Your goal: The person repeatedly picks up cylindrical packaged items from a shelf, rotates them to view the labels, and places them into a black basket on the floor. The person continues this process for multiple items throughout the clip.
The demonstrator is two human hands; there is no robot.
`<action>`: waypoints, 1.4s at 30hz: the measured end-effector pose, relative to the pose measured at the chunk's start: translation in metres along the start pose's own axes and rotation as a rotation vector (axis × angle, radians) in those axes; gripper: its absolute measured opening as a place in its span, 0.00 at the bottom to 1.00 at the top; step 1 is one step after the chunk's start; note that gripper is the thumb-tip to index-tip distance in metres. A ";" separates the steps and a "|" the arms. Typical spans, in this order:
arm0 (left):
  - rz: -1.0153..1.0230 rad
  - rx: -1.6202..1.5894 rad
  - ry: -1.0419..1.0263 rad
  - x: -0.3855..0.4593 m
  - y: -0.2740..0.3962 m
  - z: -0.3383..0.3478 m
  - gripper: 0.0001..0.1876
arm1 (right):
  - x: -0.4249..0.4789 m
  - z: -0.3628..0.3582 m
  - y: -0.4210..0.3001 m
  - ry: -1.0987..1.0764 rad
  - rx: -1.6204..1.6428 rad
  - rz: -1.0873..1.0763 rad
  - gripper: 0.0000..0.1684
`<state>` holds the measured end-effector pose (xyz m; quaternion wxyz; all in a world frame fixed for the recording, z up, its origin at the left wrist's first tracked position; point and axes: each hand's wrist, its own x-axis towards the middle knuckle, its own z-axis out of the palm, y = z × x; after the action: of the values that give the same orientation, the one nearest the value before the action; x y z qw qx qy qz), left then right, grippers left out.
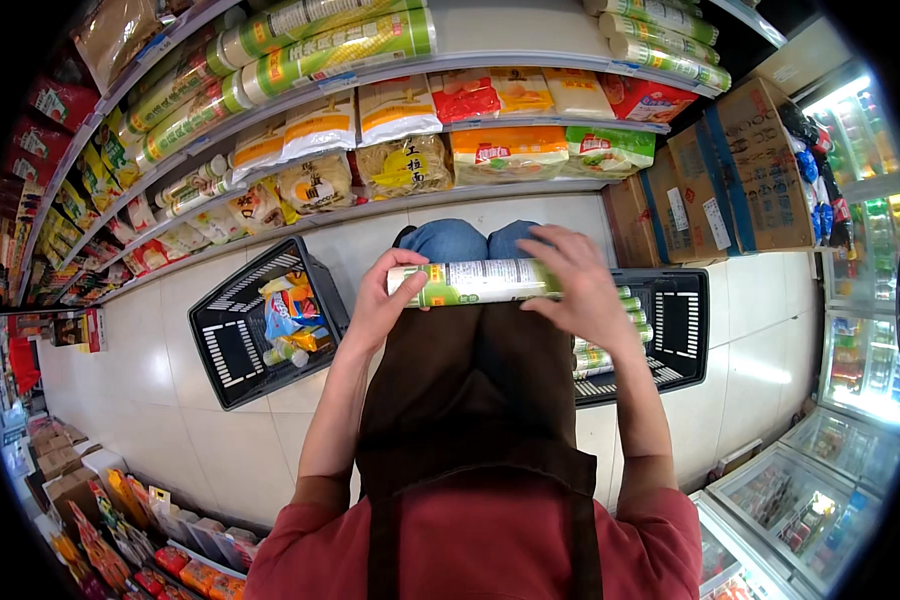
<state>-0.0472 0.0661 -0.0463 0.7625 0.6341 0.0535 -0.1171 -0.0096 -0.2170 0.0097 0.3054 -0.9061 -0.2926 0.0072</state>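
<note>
A cylindrical pack of dried noodles [480, 282] in green and white wrapping lies level above my lap. My left hand [390, 300] grips its left end, with the thumb over the top. My right hand [577, 281] is slightly blurred, its fingers spread over the right end of the pack; whether they touch it is unclear. Beneath my right forearm stands a black plastic shopping basket [682, 326] holding several similar cylindrical packs [592, 360]. To my left, another black basket [229, 360] contains colourful snack bags [289, 307] and a small cylindrical pack [285, 352].
Store shelves [510, 45] stretch across the front, stocked with noodle rolls [337, 49] and flat noodle bags [405, 165]. Cardboard boxes [750, 172] are stacked at the right, near lit drink coolers [870, 337] and a chest freezer [795, 502]. More packaged goods [150, 525] line the lower left.
</note>
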 end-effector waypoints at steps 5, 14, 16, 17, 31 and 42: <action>0.037 0.080 0.002 0.006 -0.002 -0.001 0.13 | -0.036 -0.007 0.030 0.052 0.188 0.276 0.39; 0.085 0.145 0.208 0.010 -0.017 0.005 0.19 | -0.053 0.012 0.028 0.170 0.452 0.517 0.37; 0.103 0.171 0.253 0.007 -0.018 0.005 0.19 | -0.057 0.016 0.027 0.219 0.476 0.501 0.36; 0.112 0.184 0.275 0.004 -0.018 0.005 0.19 | -0.060 0.023 0.029 0.252 0.490 0.473 0.35; 0.029 0.191 0.192 -0.011 -0.020 -0.002 0.17 | -0.070 0.035 0.024 0.371 0.573 0.452 0.32; 0.027 0.189 0.178 -0.015 -0.019 -0.001 0.16 | -0.072 0.039 0.024 0.396 0.592 0.442 0.32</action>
<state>-0.0662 0.0655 -0.0613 0.6932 0.7115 0.1013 -0.0545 -0.0644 -0.2499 -0.0470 0.5942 -0.8040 -0.0122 -0.0181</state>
